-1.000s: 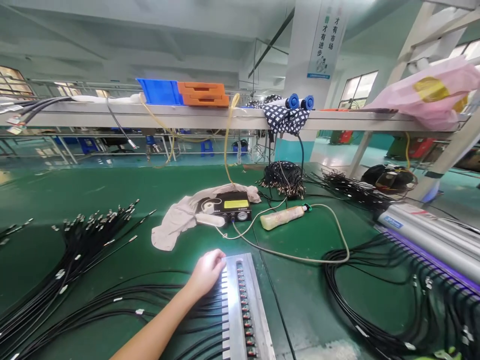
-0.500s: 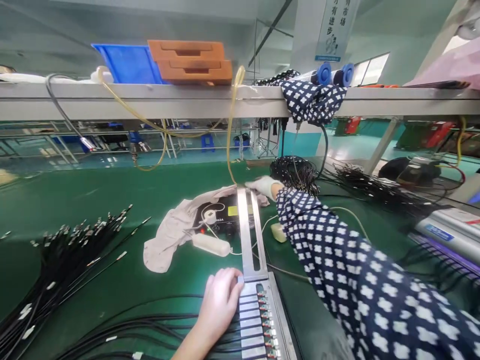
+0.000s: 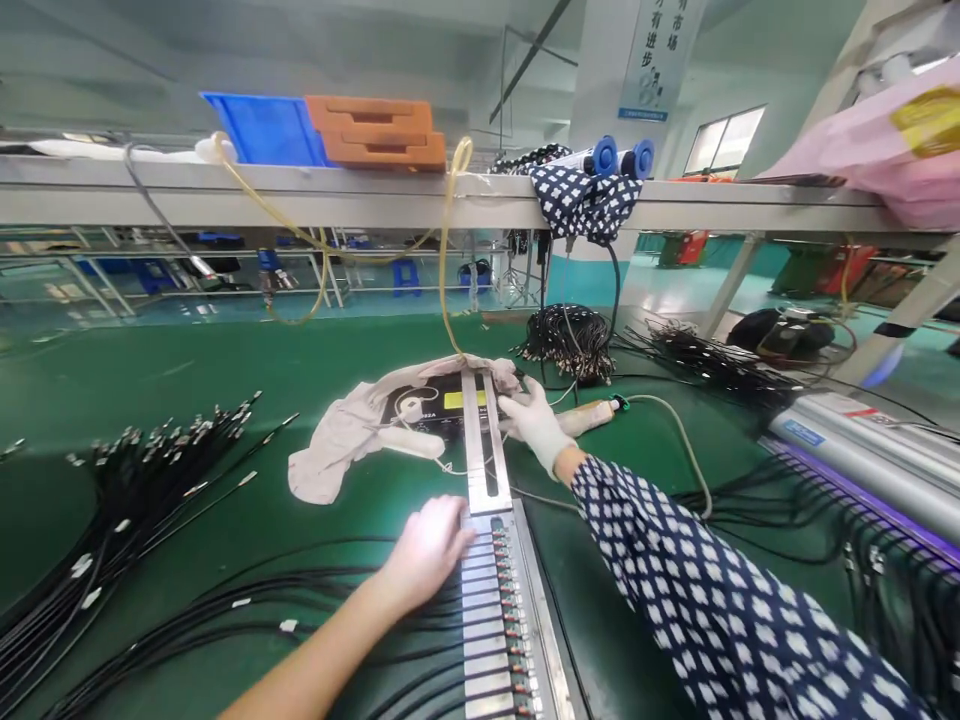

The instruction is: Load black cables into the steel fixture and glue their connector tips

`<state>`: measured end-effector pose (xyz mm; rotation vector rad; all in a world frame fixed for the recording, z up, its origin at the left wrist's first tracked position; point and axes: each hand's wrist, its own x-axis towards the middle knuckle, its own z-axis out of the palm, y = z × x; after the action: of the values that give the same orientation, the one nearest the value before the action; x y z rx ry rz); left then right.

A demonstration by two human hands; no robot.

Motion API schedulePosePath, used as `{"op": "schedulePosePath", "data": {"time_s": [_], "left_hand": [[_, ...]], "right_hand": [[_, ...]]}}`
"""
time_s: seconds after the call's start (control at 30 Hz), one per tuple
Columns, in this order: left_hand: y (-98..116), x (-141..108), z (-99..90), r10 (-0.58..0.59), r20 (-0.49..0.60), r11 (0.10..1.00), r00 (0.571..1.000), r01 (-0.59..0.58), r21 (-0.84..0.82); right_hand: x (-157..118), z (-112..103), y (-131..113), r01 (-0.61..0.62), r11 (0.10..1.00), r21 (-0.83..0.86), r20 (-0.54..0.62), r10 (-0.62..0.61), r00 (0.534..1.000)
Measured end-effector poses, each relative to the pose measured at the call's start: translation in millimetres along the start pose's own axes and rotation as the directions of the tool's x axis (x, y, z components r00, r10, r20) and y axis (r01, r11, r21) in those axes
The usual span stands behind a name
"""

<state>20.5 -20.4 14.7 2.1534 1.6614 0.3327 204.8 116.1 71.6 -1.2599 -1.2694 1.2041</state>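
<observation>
My bare left hand [image 3: 427, 548] is curled against the upper left edge of a long metal fixture [image 3: 551, 650], thumb and fingers pressed on it. Along this fixture lies a row of black cables [image 3: 420, 640] with small connectors at their ends. A slotted metal bar [image 3: 474, 440] extends from its far end, across a black box [image 3: 431, 402] with a yellow label. To the right of the bar, my gloved right hand [image 3: 538, 425] is open, fingertips close to the bar's edge. It partly covers a pale syringe-like tube [image 3: 592, 415] with a green end and a hose.
A crumpled pale cloth [image 3: 330, 450] lies around the box, with a white rounded piece [image 3: 412, 442] in front. Bundles of black cables [image 3: 150, 480] lie left, and coiled cables [image 3: 570, 335] lie behind. A silver machine [image 3: 870, 450] stands right. A shelf edge [image 3: 360, 200] crosses above.
My right hand has come back from the bar's far end toward me, now beside the bar's right edge. More of the tube shows. My left hand stays at the fixture; the view has shifted slightly.
</observation>
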Motion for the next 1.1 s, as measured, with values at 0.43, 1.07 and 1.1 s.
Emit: {"op": "schedulePosePath", "data": {"time_s": [0.43, 1.07, 1.1], "left_hand": [[-70.2, -105.9, -76.9, -0.113, 0.235, 0.974, 0.965, 0.060, 0.220], [-18.1, -53.9, -143.0, -0.078, 0.562, 0.977, 0.824, 0.175, -0.121], [-17.6, -54.7, -141.6, -0.070, 0.543, 0.977, 0.837, 0.167, -0.132]], "right_hand": [[-152.1, -48.9, 103.1, 0.100, 0.977, -0.189, 0.002, -0.102, 0.995], [-156.2, -41.1, 93.5, 0.370, 0.759, -0.536, 0.215, -0.301, 0.929], [-156.7, -41.4, 92.8, 0.372, 0.755, -0.539, 0.217, -0.302, 0.928]]}}
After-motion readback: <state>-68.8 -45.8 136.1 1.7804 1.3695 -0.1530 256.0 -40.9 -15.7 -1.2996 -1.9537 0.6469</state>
